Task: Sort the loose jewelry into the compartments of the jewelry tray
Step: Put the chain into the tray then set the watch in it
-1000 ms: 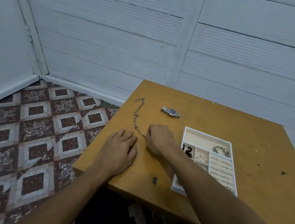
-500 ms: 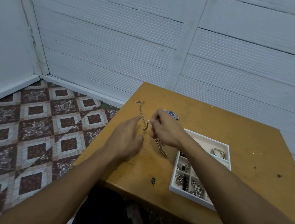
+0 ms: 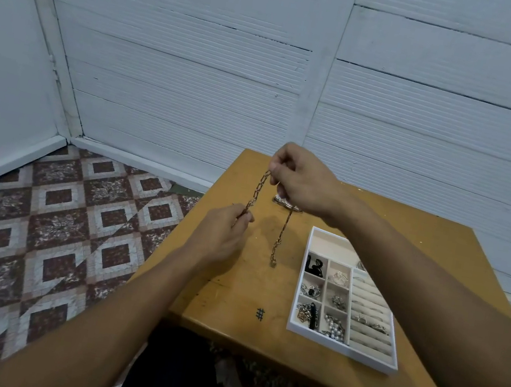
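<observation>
The right hand (image 3: pixel 304 181), raised above the far part of the surface (image 3: pixel 246 294), pinches a chain (image 3: pixel 255 193) between thumb and fingertips. The left hand (image 3: pixel 222 238), lower and nearer, pinches one end of it, so that a short run of links slants between the two hands. The rest of the chain drops from the right hand and hangs free, its lower end just above the surface, left of the tray (image 3: pixel 342 348). A watch (image 3: pixel 281 201) lies on the surface under the right hand, partly hidden by it. The white tray sits on the right of the surface, its small square compartments holding black, silver and pearl pieces, with ring rolls along its right side. A hash mark (image 3: pixel 259 314) is inked near the surface's near edge. A patterned tile floor (image 3: pixel 53 226) lies to the left, and white board walls (image 3: pixel 201 64) stand beyond.
</observation>
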`<action>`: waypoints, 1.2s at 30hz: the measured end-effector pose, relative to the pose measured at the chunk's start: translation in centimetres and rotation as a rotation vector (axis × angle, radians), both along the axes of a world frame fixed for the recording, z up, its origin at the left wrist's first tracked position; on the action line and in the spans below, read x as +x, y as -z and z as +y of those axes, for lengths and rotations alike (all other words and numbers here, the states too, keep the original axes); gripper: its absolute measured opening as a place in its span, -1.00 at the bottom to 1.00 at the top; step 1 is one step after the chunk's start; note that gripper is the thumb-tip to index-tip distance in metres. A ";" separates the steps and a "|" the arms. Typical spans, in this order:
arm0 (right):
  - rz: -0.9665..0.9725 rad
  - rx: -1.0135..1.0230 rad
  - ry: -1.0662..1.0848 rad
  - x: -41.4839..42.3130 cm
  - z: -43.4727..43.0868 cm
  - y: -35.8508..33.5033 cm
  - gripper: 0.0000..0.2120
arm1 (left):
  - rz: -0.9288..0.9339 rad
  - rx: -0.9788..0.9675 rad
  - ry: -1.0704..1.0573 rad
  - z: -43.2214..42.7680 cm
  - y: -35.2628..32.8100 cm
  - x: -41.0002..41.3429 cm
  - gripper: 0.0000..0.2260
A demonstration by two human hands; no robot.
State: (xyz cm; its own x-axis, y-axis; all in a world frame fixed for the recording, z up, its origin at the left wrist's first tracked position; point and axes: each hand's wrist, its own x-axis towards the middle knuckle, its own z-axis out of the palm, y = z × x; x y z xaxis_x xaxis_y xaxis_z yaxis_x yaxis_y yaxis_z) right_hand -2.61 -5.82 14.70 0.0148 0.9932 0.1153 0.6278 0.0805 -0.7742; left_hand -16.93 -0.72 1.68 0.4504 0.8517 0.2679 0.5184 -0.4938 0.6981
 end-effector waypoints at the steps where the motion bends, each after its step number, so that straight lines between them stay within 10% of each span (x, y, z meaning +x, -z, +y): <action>1: 0.010 0.014 0.007 0.1 0.0 -0.6 -0.90 | -0.004 -0.003 -0.004 -0.1 0.0 -0.1 -0.76; 31: 0.162 0.291 0.177 2.1 -2.1 -9.1 -0.89 | -0.622 -0.794 0.017 -4.6 -0.9 -1.4 -0.62; 36: 0.188 0.299 0.192 2.4 -2.4 -9.1 -0.93 | -1.009 -1.143 0.151 -4.3 -1.7 -1.6 -0.65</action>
